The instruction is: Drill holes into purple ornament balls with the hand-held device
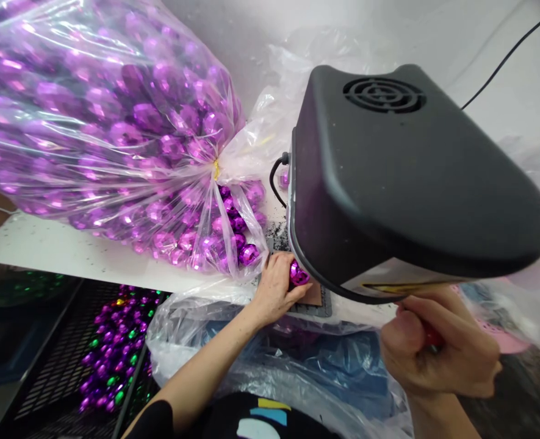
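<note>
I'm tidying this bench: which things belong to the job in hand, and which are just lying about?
Job, apparently:
black machine
purple ball in left hand
red piece in right hand
bag of purple balls

Probably just lying about:
pink thing at right
black crumbs on the table

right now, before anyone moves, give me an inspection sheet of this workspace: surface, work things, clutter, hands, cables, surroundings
surface: white table, dark bits scattered on it
work things: purple ball beside a black machine; big clear bag of purple balls, tied with a yellow tie
clutter: crumpled clear plastic at the table's near edge
left hand: holds the purple ball
right hand: closed around a red grip, mostly hidden
cables: black cable at upper right; short cable at the machine's side
surroundings: black crate at lower left, with shiny purple and green pieces
</note>
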`<action>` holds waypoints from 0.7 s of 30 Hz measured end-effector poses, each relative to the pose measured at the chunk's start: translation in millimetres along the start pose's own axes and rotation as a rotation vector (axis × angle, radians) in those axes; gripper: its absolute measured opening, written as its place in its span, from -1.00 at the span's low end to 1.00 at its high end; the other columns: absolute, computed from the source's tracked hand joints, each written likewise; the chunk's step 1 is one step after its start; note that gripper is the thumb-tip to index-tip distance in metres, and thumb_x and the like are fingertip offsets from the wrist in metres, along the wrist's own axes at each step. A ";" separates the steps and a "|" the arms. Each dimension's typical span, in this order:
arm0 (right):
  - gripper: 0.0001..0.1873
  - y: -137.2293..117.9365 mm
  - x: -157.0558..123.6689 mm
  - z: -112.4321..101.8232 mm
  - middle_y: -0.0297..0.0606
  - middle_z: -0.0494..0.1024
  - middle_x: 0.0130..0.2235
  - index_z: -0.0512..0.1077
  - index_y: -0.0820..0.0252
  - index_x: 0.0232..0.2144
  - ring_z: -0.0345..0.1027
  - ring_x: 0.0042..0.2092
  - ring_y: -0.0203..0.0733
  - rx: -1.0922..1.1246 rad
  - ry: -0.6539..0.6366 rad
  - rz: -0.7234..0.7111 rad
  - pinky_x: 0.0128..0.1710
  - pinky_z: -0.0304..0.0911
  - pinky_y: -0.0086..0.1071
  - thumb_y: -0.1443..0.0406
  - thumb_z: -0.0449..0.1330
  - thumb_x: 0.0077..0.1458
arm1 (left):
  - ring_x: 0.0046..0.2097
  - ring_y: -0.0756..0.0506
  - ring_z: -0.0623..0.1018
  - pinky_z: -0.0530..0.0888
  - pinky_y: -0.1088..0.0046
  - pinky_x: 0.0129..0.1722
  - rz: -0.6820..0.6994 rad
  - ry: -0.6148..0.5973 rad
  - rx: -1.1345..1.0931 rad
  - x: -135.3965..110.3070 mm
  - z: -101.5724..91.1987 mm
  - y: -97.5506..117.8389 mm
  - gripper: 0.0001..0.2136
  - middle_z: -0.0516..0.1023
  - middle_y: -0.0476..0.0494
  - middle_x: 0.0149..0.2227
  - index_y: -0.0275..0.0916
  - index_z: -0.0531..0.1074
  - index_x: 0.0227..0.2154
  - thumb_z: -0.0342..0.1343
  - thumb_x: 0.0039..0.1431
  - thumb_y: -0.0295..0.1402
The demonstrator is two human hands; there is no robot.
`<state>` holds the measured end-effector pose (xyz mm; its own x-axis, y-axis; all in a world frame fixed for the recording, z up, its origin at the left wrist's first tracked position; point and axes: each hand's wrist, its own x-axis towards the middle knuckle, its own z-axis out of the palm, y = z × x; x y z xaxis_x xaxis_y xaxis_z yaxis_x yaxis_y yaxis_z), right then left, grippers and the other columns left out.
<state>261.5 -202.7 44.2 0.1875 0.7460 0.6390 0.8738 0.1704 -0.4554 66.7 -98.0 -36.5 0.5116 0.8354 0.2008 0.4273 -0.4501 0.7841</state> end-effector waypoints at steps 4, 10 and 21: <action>-0.95 -8.9 8.1 3.9 -0.26 0.37 -0.39 0.37 0.15 -0.35 0.34 -0.27 -0.28 -0.017 0.082 -0.135 -0.40 0.19 -0.40 0.33 0.11 0.15 | 0.12 -0.30 0.48 0.41 0.10 0.18 -0.009 -0.007 -0.001 -0.4 -1.7 1.6 -0.59 0.56 -0.20 0.02 -0.07 0.40 0.11 0.19 0.21 -0.14; -0.92 -3.4 4.7 11.0 -0.26 0.37 -0.38 0.41 0.16 -0.33 0.36 -0.26 -0.27 -0.036 0.138 -0.197 -0.35 0.24 -0.38 0.32 0.10 0.15 | 0.11 -0.30 0.47 0.38 0.07 0.19 -0.011 -0.019 0.026 -0.5 -2.1 2.0 -0.64 0.56 -0.18 -0.02 -0.06 0.43 0.05 0.15 0.25 -0.09; -0.95 12.4 -0.8 42.0 -0.28 0.38 -0.42 0.30 0.18 -0.44 0.31 -0.32 -0.31 0.010 0.148 -0.218 -0.38 0.15 -0.42 0.38 0.08 0.06 | 0.08 -0.30 0.49 0.32 0.01 0.27 0.019 0.007 0.022 -1.1 0.4 -1.2 -0.64 0.56 -0.18 -0.03 -0.06 0.43 0.04 0.17 0.23 -0.08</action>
<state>253.3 -174.2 12.1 0.0593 0.5889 0.8060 0.8966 0.3236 -0.3024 66.0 -98.4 -37.9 0.5147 0.8287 0.2199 0.4336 -0.4728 0.7671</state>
